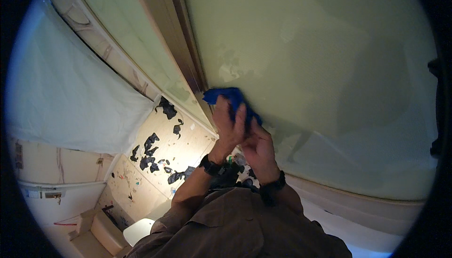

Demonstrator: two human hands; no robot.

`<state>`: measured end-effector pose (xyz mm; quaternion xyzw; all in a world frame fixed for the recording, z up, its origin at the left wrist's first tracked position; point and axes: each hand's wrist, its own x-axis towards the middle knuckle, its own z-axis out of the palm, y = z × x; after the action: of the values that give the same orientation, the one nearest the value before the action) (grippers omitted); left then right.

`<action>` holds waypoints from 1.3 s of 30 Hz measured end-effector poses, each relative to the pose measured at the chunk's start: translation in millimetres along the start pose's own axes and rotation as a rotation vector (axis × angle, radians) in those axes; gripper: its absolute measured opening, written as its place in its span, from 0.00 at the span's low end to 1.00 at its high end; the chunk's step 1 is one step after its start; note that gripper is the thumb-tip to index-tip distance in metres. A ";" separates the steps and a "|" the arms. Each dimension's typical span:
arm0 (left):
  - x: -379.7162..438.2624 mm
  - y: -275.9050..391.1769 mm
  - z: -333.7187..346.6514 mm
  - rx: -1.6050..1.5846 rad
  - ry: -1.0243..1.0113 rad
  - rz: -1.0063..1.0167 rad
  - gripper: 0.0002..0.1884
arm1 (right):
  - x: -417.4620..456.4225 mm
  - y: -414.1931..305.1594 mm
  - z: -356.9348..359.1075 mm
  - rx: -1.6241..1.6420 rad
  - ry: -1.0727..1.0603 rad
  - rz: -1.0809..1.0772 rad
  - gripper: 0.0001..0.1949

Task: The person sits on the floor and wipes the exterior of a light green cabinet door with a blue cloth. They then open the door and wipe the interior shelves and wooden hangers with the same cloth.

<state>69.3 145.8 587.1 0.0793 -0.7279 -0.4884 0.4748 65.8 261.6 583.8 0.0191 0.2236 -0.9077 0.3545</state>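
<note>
Both my hands are raised together in front of a large pale green glass panel [310, 74]. A crumpled blue cloth [229, 94] lies bunched at my fingers, close to the panel's left frame [192, 50]. My left hand [226, 127] has its fingers on the cloth and partly covers it. Beside it, touching or nearly so, my right hand [259, 145] reaches the cloth's lower edge with bent fingers. Whether the right fingers grip the cloth is hidden. Both wrists bear dark bands. Faint smudges show on the glass above the cloth.
Torn black scraps [150, 152] and small debris litter the pale floor at lower left. A translucent sheet [77, 81] hangs at the far left. A white rounded seat or tabletop [137, 231] stands near my left side, with a cardboard box [99, 235] beyond it.
</note>
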 end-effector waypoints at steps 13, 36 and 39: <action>-82.3 -154.3 0.2 0.102 -0.015 -0.467 0.12 | 78.2 87.5 -106.7 -0.258 0.512 0.096 0.14; 91.8 69.4 -30.6 -0.218 0.005 -0.189 0.34 | 18.3 -7.7 121.7 -0.024 -0.083 -0.044 0.20; 115.3 91.5 -30.4 -0.070 0.064 -0.076 0.34 | 14.4 -17.4 142.5 0.029 -0.185 -0.075 0.20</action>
<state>62.7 106.3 732.0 0.1057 -0.6912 -0.5284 0.4815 61.4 204.0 716.0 -0.0679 0.1774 -0.9215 0.3388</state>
